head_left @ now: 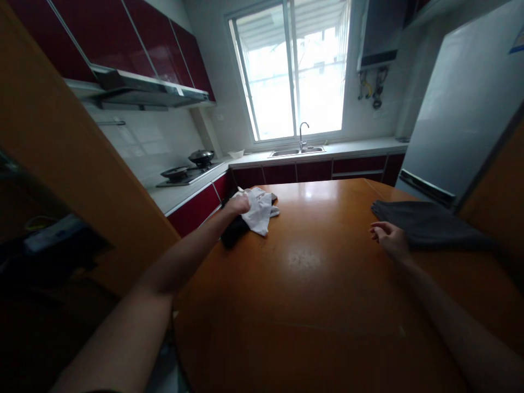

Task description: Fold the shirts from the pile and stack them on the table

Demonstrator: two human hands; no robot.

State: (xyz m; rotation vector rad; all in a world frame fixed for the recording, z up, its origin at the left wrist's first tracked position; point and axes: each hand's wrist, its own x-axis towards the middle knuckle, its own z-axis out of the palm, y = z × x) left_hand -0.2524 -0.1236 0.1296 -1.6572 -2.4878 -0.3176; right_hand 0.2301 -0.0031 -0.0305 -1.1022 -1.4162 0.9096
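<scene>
My left hand point(239, 204) is closed on a white cloth point(258, 210) at the far left part of the wooden table point(311, 262). Black cloth point(234, 231) lies beneath and beside the white one, near the table's edge. At the right, my right hand point(387, 236) hovers over or rests on the table, which I cannot tell; its fingers are loosely curled and apart, with nothing in them. Just beyond it lies a dark grey folded cloth point(429, 224).
A worktop point(352, 147) with a sink point(297, 152) runs under the window. Two pans, one a lidded pan point(201, 156), stand on the stove at the left. A fridge point(470, 103) is at the right, and a wooden panel point(82, 153) rises at the left.
</scene>
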